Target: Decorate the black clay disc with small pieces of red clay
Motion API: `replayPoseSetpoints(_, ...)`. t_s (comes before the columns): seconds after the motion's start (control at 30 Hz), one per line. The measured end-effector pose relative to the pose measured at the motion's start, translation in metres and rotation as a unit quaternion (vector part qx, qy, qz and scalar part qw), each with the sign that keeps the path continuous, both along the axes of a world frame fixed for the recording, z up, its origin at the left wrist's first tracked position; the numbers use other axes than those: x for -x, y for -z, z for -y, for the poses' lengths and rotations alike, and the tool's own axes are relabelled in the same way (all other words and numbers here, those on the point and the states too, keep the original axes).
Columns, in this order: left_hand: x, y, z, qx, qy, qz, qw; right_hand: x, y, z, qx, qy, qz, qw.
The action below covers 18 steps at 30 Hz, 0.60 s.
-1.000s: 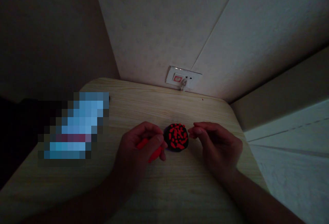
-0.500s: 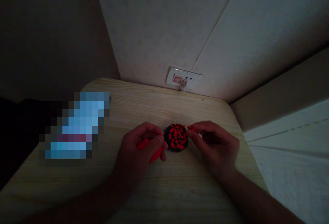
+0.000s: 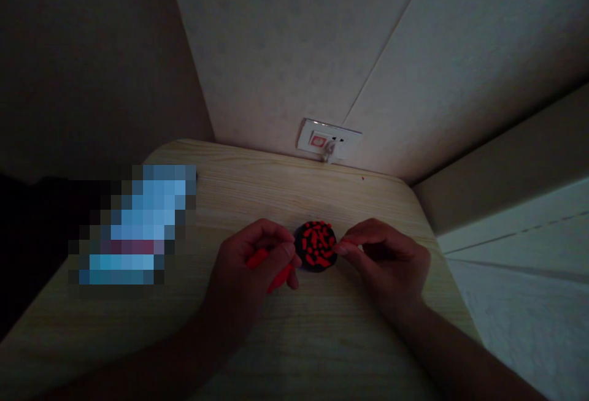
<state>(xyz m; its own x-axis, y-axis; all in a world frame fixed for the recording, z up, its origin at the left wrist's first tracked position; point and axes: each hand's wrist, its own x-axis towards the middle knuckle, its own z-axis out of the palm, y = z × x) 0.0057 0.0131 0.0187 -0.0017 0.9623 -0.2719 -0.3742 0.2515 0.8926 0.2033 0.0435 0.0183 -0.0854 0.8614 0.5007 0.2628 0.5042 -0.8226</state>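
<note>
A round black disc (image 3: 317, 246), dotted with several small red bits, lies on the wooden table between my hands. My left hand (image 3: 255, 263) is closed around a soft red lump that looks like modelling clay (image 3: 278, 279), its fingertips at the disc's left edge. At the disc's right edge, my right hand (image 3: 381, 260) pinches a small piece of red clay (image 3: 348, 244) between thumb and forefinger. The fingers hide part of the red lump and the disc's left rim.
The pale wood-grain table (image 3: 294, 339) has rounded far corners and meets a wall. On that wall is a socket plate (image 3: 329, 138) with a plug in it. A blurred-out bright screen-like object (image 3: 147, 217) rests at the left. A white surface lies beyond the right edge.
My right fingertips have moved slightly down and closer together at the disc's right edge. My left hand holds nearly the same place.
</note>
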Motion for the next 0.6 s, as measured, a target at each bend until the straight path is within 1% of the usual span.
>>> replayPoseSetpoints(0.13, 0.0, -0.0003, 0.0008, 0.001, 0.001, -0.002, 1.0, -0.0015, 0.0023, 0.0025, 0.016, 0.001, 0.03, 0.999)
replayPoseSetpoints(0.27, -0.0002, -0.0007, -0.0003, -0.001, 0.005, -0.005, 1.0, -0.0021, 0.0028, 0.0048, 0.039, -0.022, 0.036, 0.998)
replayPoseSetpoints(0.47, -0.0009, -0.001, -0.0005, -0.005, 0.003, -0.009, 1.0, 0.0002, 0.0011, 0.0007, -0.016, -0.047, 0.029, 0.998)
replayPoseSetpoints(0.6, -0.0018, 0.0002, -0.0007, -0.011, 0.006, -0.015, 1.0, 0.0018, 0.0004, -0.0026, -0.022, -0.045, 0.028, 0.998)
